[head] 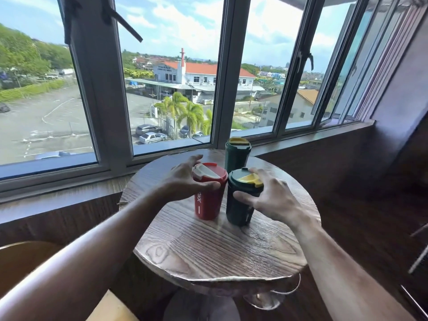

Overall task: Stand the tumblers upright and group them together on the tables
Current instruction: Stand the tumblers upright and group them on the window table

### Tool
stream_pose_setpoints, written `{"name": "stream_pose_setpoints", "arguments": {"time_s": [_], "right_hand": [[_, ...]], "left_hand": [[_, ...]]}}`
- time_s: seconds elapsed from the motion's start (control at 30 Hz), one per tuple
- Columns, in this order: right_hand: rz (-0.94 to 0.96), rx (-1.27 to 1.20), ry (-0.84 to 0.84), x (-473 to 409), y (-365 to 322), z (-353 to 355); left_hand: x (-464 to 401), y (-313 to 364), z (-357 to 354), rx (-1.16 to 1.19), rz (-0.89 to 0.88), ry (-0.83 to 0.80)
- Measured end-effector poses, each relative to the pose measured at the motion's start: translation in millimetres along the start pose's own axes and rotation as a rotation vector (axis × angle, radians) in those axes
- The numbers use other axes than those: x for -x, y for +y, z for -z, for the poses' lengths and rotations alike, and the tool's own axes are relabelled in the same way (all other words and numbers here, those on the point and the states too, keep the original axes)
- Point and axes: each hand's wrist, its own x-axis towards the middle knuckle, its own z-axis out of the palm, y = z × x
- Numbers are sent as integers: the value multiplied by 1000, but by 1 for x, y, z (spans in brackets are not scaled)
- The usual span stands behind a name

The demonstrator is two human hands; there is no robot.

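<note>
Three tumblers stand upright on a small round wooden table (208,251). A red tumbler (208,205) with a red-and-white lid is at the middle, and my left hand (183,181) wraps around its upper part from the left. Right beside it stands a dark green tumbler (238,209) with a yellow lid flap; my right hand (275,200) curls around its top from the right, thumb on its side. A second dark green tumbler (236,154) with a yellow flap stands behind them near the window, apart from both hands.
A wide window (162,89) with a dark frame and sill runs along the far side of the table. A dark wood wall panel lies to the right. A tan seat (27,262) is at the lower left.
</note>
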Motion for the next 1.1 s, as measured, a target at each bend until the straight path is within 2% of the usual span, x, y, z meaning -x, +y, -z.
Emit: {"name": "stream_pose_setpoints", "arguments": {"time_s": [0.17, 0.37, 0.57, 0.8, 0.97, 1.1], "right_hand": [[-10, -47, 5, -15, -2, 14], [-75, -70, 18, -76, -2, 25], [-98, 89, -86, -149, 0, 18], [-92, 208, -191, -215, 6, 5], [-148, 221, -331, -240, 17, -4], [-128, 197, -326, -243, 15, -4]], "left_hand": [[-5, 6, 7, -1, 1, 58], [-10, 23, 8, -106, -64, 51], [-19, 32, 6, -300, -133, 14], [-30, 28, 2, -277, -106, -10], [-32, 26, 3, -284, -116, 7], [-31, 26, 2, -259, -122, 21]]}}
